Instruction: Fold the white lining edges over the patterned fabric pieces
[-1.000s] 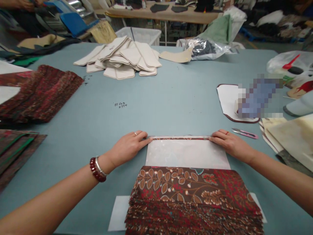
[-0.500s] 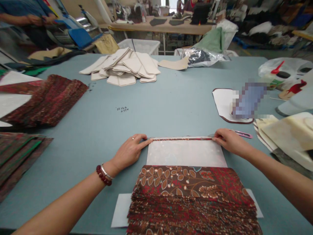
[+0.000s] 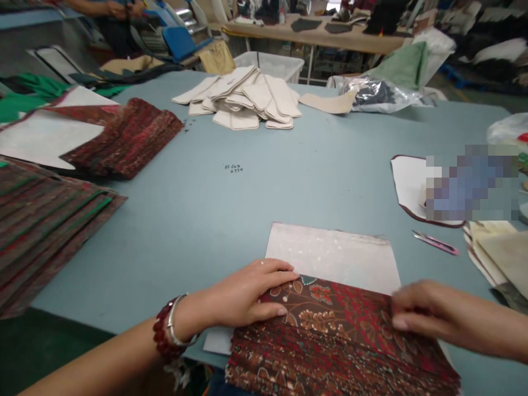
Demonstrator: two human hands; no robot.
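Observation:
A stack of patterned brown and red fabric pieces (image 3: 342,352) lies at the near edge of the blue-green table. Beyond its top edge a pale, whitish panel (image 3: 330,253) lies flat. My left hand (image 3: 256,291) rests on the upper left corner of the stack, its fingers and thumb spread apart on the top fabric. At the right side of the top piece is my right hand (image 3: 416,308), slightly blurred, with thumb and fingers closed on the fabric's edge. A white sheet (image 3: 217,341) shows partly under the stack at the left.
Pink thread snips (image 3: 435,242) lie right of the panel, near a white piece with dark edging (image 3: 412,181). Cream pieces (image 3: 247,99) are piled at the back. More patterned stacks (image 3: 132,137) lie at the left. A person's hands (image 3: 126,8) show far back left.
Both hands have come back from the pale panel's far edge to the patterned stack. The panel's folded patterned strip no longer shows. The view has shifted, so the table's things appear further right.

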